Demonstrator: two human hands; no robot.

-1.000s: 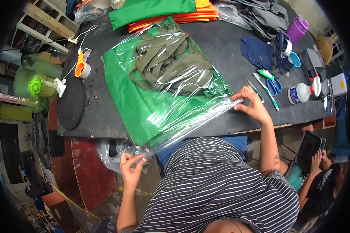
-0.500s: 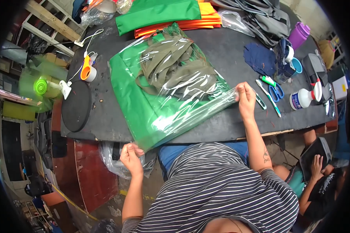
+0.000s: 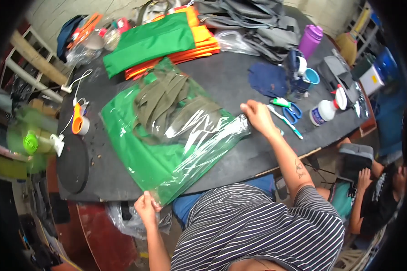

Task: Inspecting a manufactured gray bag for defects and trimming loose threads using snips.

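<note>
A clear plastic bag (image 3: 203,135) lies on the black table, its open-looking edge toward me. Inside it are folded green fabric (image 3: 122,131) and a heap of olive-grey straps (image 3: 160,101). My left hand (image 3: 147,208) pinches the bag's near left corner, just past the table's front edge. At the bag's right corner is my right hand (image 3: 260,118), closed, with the fingers curled in against the plastic. The exact grip of its fingertips is partly hidden.
Green folded fabric (image 3: 153,43) tops an orange stack (image 3: 203,45) at the back. Rightward are grey bags (image 3: 271,34), a purple bottle (image 3: 310,40), blue scissors (image 3: 292,114), a toothbrush (image 3: 287,123) and a spray bottle (image 3: 324,113). A tape roll (image 3: 80,125) lies left. A person (image 3: 371,189) sits at right.
My view has shifted, so the table appears turned and lower left. The plastic between my hands, drawn into a taut band before, now spreads wider and looser. Both hands remain at its corners.
</note>
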